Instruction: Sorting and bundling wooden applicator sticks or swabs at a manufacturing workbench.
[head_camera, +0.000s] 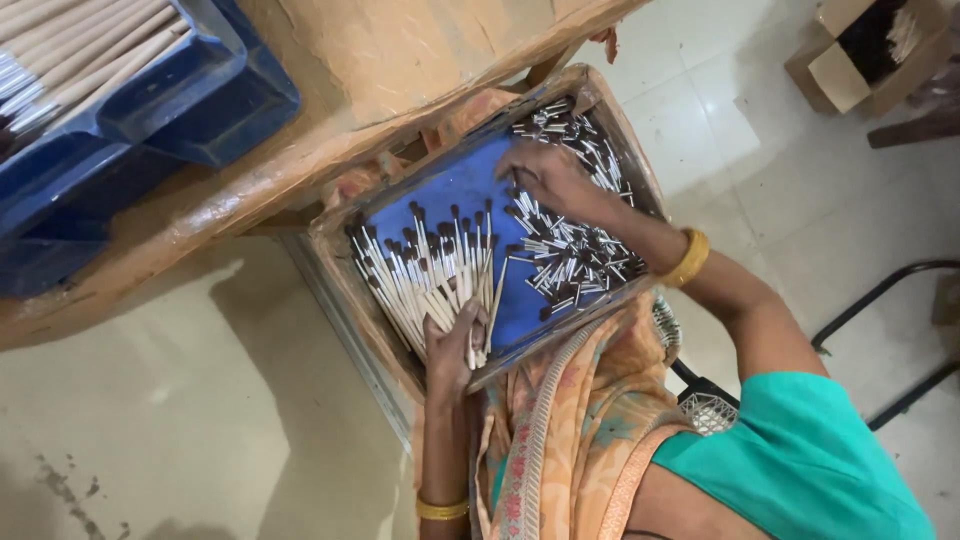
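I am looking at what seems to be a small hand-work workshop, not a home room, because everything in view serves the sorting of one product in big quantity. A shallow blue tray (470, 190) in a worn wooden frame is full of thin white sticks with dark tips (430, 270), and a blue plastic crate (210, 90) on the rough wooden bench (400, 60) holds many more long sticks in a stack. The floor is plain pale tile (760, 150), with an open cardboard box (850, 60) of stock standing on it.
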